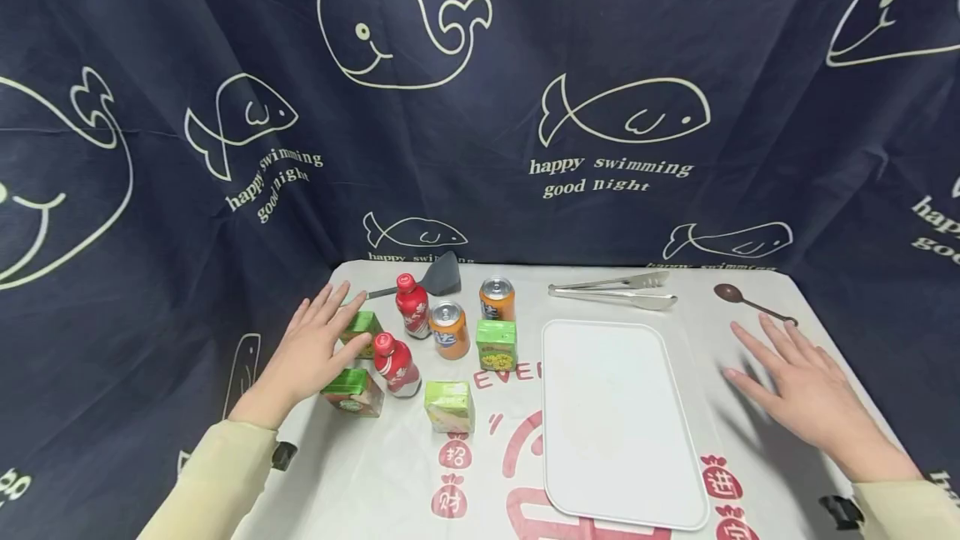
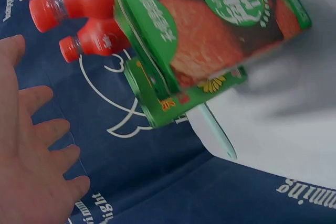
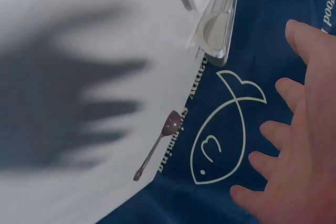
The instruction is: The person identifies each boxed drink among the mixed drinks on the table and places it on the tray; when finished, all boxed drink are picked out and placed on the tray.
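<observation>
My right hand (image 1: 813, 398) is the nearer one to the dark brown, long-handled spoon (image 1: 729, 293), which lies just beyond my fingertips on the white cloth-covered counter (image 1: 390, 482). Its long axis slants, bowl farther off and to the left, handle end closer to me and near the counter's right edge. My left hand (image 1: 318, 348) is beside the two green-topped, box-shaped drink cartons (image 1: 365, 332) (image 1: 352, 396) at the left edge, with two red plastic bottles (image 1: 412, 307) (image 1: 397, 367) just to their right. Both hands are spread, palms down, with nothing held; the left wrist view shows my fingers apart from the cartons. Between my hands, nearer the right, lies a white rectangular tray (image 1: 618, 423), its long axis running away from me. Bare cloth separates it from the right hand, and more lies open at the front left.
</observation>
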`<state>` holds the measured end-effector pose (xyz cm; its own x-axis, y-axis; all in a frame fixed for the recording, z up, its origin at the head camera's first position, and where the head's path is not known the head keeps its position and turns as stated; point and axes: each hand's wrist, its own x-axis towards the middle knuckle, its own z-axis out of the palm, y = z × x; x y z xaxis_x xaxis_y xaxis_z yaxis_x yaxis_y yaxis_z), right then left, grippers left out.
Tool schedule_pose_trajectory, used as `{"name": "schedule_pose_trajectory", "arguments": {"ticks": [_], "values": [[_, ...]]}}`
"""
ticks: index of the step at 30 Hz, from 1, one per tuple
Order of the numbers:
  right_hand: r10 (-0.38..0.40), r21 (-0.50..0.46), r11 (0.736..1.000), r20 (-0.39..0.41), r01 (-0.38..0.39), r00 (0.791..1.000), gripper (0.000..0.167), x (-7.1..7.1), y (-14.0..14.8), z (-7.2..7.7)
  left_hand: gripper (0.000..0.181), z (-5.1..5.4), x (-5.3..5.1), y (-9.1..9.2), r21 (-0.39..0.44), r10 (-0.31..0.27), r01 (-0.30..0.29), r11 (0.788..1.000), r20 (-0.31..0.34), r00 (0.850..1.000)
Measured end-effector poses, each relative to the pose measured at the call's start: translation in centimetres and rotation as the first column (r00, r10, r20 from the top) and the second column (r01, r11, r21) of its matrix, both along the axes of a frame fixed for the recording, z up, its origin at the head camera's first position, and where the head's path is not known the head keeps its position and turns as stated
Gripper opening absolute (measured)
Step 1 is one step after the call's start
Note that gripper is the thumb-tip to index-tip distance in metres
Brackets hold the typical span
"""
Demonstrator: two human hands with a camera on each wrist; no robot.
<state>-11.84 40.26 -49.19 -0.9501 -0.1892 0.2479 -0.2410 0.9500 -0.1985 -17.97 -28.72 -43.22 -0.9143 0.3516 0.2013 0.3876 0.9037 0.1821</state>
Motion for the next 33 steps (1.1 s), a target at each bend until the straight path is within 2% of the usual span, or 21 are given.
{"name": "schedule_pose_trajectory", "arguments": {"ticks": [5, 10, 18, 27, 33], "values": [[-0.001, -0.023, 1.0, 0.025, 0.002, 1.0, 0.077, -0.2, -0.8, -0.6, 0.071, 0.2, 0.4, 1.1, 0.021, -0.02, 0.02, 1.0, -0.001, 1.0], [-0.007, -0.031, 0.999, 0.077, 0.01, 0.997, 0.078, -0.2, -1.6, -1.6, 0.071, -0.1, 0.9, 2.0, 0.044, -0.05, 0.051, 0.998, -0.03, 0.998], [-0.026, -0.046, 0.998, 0.145, 0.032, 0.989, 0.078, -0.5, -2.8, -3.0, 0.07, 0.0, 1.4, 3.4, 0.029, -0.094, 0.095, 0.995, -0.046, 0.995], [-0.024, -0.065, 0.997, 0.165, 0.035, 0.986, 0.077, -0.7, -3.5, -3.7, 0.074, -0.1, 1.7, 4.1, 0.031, -0.132, 0.133, 0.991, -0.045, 0.99], [-0.027, -0.12, 0.991, 0.216, 0.054, 0.976, 0.075, -0.9, -3.9, -4.5, 0.071, -0.1, 1.9, 4.4, 0.057, -0.161, 0.167, 0.984, -0.095, 0.982]]}}
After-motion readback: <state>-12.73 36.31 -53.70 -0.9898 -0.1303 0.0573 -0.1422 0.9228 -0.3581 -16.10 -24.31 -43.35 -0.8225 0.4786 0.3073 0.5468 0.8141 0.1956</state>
